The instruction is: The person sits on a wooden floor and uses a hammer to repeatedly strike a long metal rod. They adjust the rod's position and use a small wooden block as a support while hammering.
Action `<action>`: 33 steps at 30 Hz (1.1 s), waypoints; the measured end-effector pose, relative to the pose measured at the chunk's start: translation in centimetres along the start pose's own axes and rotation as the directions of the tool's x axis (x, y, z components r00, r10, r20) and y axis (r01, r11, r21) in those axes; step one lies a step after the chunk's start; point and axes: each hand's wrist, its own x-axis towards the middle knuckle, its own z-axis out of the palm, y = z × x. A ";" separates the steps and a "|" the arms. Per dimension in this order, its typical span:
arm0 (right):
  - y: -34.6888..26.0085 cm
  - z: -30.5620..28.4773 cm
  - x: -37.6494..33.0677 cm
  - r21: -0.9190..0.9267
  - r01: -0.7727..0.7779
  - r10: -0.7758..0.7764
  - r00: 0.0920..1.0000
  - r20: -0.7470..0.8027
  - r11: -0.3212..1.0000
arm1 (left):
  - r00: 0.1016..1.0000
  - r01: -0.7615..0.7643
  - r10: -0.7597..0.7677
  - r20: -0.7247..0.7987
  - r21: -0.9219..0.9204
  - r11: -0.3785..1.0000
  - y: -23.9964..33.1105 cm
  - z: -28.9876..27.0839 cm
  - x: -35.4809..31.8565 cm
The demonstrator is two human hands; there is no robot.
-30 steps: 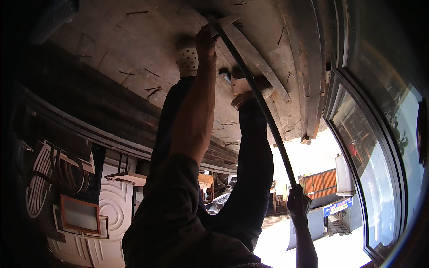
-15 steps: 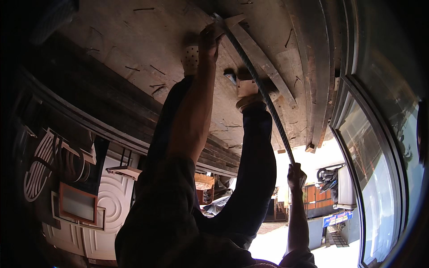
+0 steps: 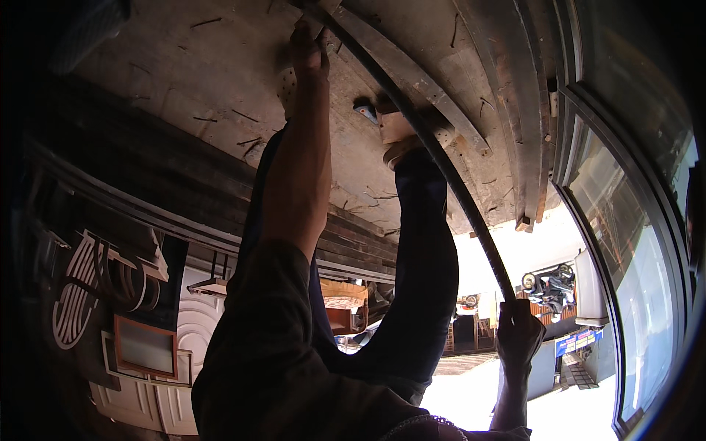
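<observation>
A long, dark ribbed steel bar (image 3: 441, 158) runs slantwise from the top of the view down to the right. My right hand (image 3: 519, 331) is closed around its lower end. Up near the bar's far end, my left hand (image 3: 309, 53) has its fingers closed on a short flat strip (image 3: 315, 28), seen only in part under the bar. The far tip of the bar is cut off by the top edge. A longer flat wooden strip (image 3: 434, 88) lies on the floor beside the bar.
Bent nails (image 3: 248, 144) are scattered over the worn floor (image 3: 176, 81). A wooden block (image 3: 396, 126) and a small blue-grey object (image 3: 365, 110) sit by my right shoe. Long boards (image 3: 518, 110) lie at the right, next to a glazed frame (image 3: 588, 147). Stacked timber (image 3: 184, 184) is at left.
Both hands and the bar have shifted in view: my left hand up and left, my right hand down and right. Both keep their grip, and the whole view has tilted slightly.
</observation>
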 end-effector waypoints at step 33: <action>15.7 37.3 29.5 -0.043 -0.232 0.234 0.971 0.053 0.972 | 0.994 0.110 -0.094 -0.060 0.373 0.921 0.4 0.3 0.8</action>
